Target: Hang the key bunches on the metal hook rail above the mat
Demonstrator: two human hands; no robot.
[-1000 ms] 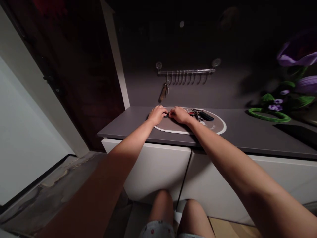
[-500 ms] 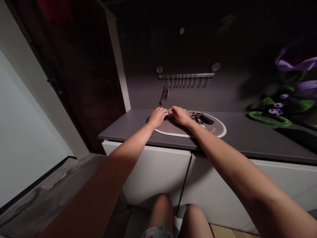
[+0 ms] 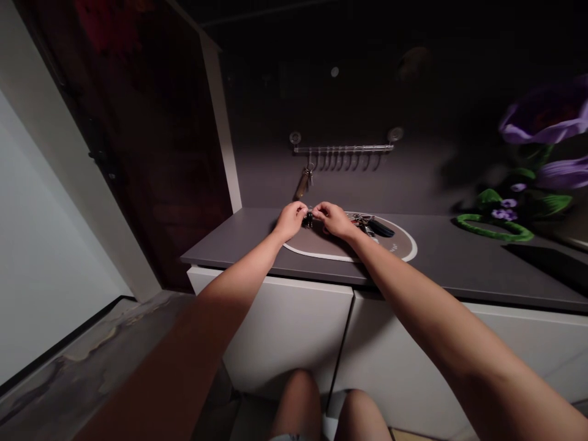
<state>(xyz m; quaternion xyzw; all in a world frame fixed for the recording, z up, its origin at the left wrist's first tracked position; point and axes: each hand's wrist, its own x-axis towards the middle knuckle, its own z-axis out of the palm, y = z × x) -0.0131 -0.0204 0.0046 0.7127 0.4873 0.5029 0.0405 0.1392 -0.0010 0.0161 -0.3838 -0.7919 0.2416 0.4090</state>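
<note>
Black keys (image 3: 308,220) sit at the closely pinched fingertips of the left hand (image 3: 289,222); the right hand (image 3: 332,220) pinches just beside, its hold too small to tell. Other keys (image 3: 364,223) lie loose on the mat (image 3: 321,248); one key set (image 3: 303,182) already hangs from the wall rack (image 3: 344,149).

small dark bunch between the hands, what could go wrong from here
The small dark bunch seems pinched in the left hand; if that grip loosens, it could drop onto the oval mat. The right hand is close to the pile of keys and might snag them. A brown key fob hangs behind the left hand, which could bump it.
</note>
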